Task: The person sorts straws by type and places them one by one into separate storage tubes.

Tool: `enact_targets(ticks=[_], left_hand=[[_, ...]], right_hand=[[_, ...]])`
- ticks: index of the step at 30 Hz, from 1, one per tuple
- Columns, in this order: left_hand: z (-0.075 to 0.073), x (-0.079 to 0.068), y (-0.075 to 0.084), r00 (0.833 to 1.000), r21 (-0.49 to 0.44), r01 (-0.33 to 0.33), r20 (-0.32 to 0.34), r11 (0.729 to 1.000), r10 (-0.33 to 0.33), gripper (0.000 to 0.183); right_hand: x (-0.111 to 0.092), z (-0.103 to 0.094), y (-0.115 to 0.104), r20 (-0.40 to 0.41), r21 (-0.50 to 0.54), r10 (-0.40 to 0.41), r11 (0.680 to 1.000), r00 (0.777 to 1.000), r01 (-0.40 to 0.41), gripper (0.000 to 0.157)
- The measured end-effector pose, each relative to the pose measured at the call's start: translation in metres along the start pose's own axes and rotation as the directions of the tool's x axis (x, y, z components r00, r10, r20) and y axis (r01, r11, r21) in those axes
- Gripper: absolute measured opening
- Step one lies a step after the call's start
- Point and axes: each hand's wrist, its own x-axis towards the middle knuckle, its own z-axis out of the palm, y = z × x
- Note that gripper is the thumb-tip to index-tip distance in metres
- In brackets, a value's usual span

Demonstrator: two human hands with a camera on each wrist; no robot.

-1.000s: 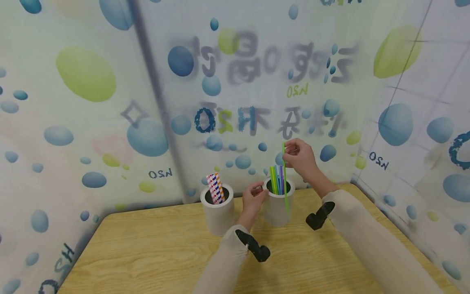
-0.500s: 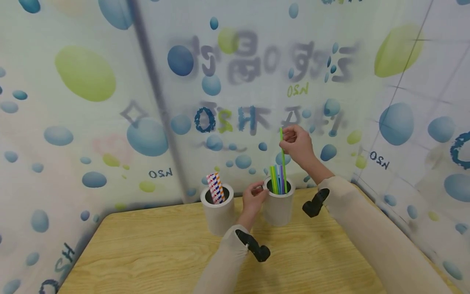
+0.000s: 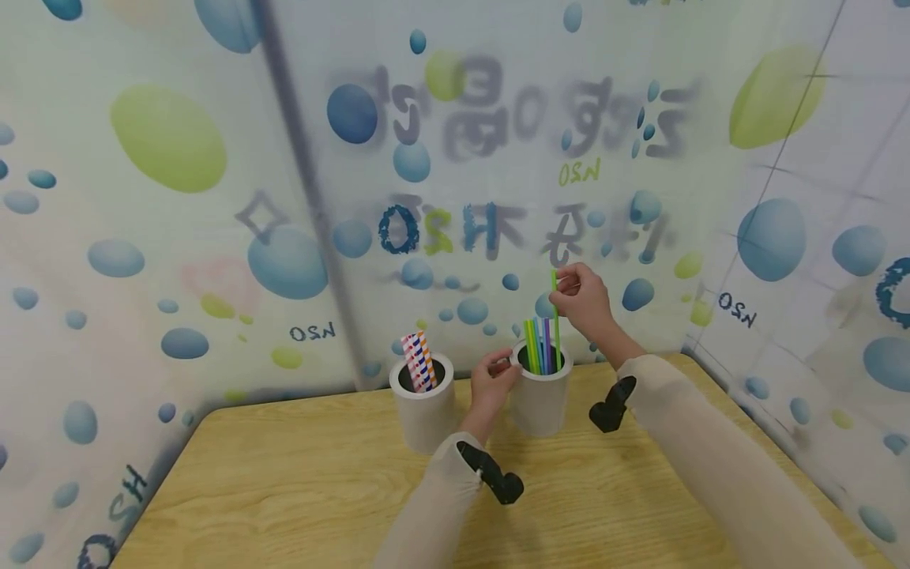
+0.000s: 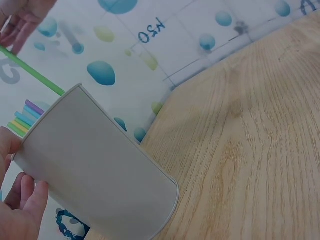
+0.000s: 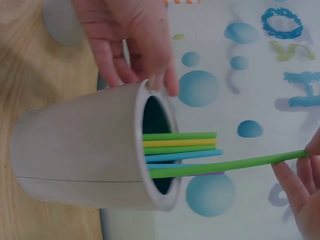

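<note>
In the head view my right hand point(image 3: 583, 300) pinches a green straw point(image 3: 557, 325) near its top, above the right-hand white cylindrical container point(image 3: 539, 405). The straw's lower end is inside the container's mouth, as the right wrist view also shows. Several green, yellow, blue and purple straws point(image 5: 180, 142) lean together in that container. My left hand point(image 3: 492, 389) holds the container at its left side and rim, with fingers point(image 4: 32, 202) against the wall in the left wrist view. The straws' lower ends are hidden inside.
A second white container point(image 3: 425, 419) stands to the left, holding several patterned straws point(image 3: 418, 362) with coloured marks. Both containers are on a wooden table point(image 3: 284, 482), near its back edge. A printed curtain-like wall point(image 3: 455, 182) rises close behind them.
The green straw first hung in front of the container. My right hand raised it over the mouth, then lowered it so its lower end is inside. My left hand stayed in place.
</note>
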Motion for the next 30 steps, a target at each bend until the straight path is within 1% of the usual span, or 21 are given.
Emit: enact_targets(ticks=[8, 16, 23, 30], left_hand=[[-0.001, 0.000, 0.001, 1.000, -0.002, -0.001, 0.002, 1.000, 0.001, 0.032], [-0.001, -0.003, 0.004, 1.000, 0.018, 0.003, 0.016, 1.000, -0.004, 0.032], [-0.001, -0.003, 0.004, 1.000, 0.016, 0.002, 0.015, 1.000, -0.002, 0.032], [-0.001, -0.003, 0.004, 1.000, 0.019, -0.004, 0.015, 1.000, 0.003, 0.032]], right_hand=[[-0.006, 0.010, 0.023, 0.024, -0.002, 0.083, 0.997, 0.996, -0.083, 0.030], [-0.014, 0.015, 0.038, 0.030, -0.017, 0.167, 0.986, 0.985, -0.167, 0.031], [-0.017, 0.019, 0.047, 0.030, -0.078, 0.225, 0.972, 0.974, -0.222, 0.031], [-0.018, 0.016, 0.050, 0.090, -0.164, 0.276, 0.952, 0.957, -0.259, 0.031]])
